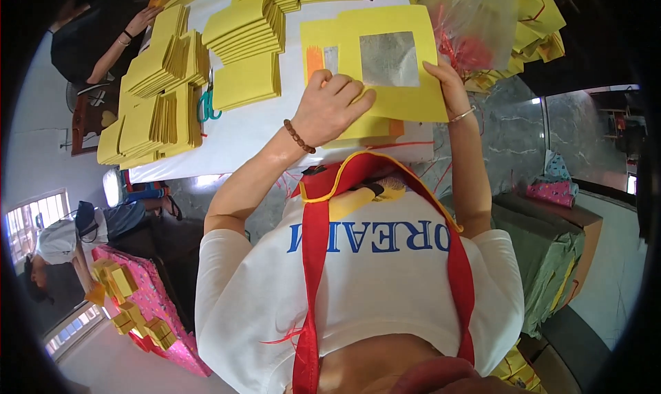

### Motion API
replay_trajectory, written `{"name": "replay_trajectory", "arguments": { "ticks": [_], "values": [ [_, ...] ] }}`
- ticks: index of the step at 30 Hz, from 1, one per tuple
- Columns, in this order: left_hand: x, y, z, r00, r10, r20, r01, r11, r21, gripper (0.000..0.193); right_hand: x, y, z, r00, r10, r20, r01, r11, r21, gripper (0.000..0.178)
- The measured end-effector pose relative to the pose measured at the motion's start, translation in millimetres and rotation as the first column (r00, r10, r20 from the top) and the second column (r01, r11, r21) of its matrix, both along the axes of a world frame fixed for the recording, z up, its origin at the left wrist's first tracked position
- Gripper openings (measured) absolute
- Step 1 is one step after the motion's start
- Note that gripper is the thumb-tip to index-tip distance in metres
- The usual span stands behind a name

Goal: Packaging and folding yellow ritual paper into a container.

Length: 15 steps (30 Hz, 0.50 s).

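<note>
A yellow paper sheet (423, 43) with a silver foil square (389, 59) is tilted up at the table's near edge. My right hand (449, 91) pinches its right edge, thumb on the front face. My left hand (334, 108) is closed at the sheet's lower left, knuckles up; its fingertips are partly hidden. Behind that hand lies another yellow sheet (313, 33) with an orange patch (315, 58) and a narrow strip of silver. More yellow paper (365, 128) shows below the lifted sheet.
Stacks of folded yellow paper (244, 26) cover the white table (255, 129) at left and back. Teal-handled scissors (208, 106) lie between stacks. A clear plastic bag (475, 15) stands at right. One person (96, 36) works across at far left; another (58, 246) sits by a pink table (155, 284).
</note>
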<state>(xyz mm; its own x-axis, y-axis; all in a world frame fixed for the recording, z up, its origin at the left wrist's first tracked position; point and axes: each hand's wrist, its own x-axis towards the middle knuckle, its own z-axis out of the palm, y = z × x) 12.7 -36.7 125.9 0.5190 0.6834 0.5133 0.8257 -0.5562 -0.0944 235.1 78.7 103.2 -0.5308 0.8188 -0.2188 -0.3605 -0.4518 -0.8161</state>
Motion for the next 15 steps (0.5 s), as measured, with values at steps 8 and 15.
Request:
{"name": "replay_trajectory", "arguments": {
  "ticks": [8,15],
  "values": [
    [-4.7,-5.3,-10.0,0.92,0.266,0.288,-0.19,0.945,-0.268,0.052,59.6,92.0,1.9,0.941,-0.303,0.151,0.243,0.915,0.322,0.036],
    [-14.9,-3.3,-32.3,0.798,0.376,0.472,-0.172,0.892,-0.419,0.05,65.1,151.8,-85.2,0.843,-0.152,0.515,-0.005,0.957,0.289,0.037]
  ]
}}
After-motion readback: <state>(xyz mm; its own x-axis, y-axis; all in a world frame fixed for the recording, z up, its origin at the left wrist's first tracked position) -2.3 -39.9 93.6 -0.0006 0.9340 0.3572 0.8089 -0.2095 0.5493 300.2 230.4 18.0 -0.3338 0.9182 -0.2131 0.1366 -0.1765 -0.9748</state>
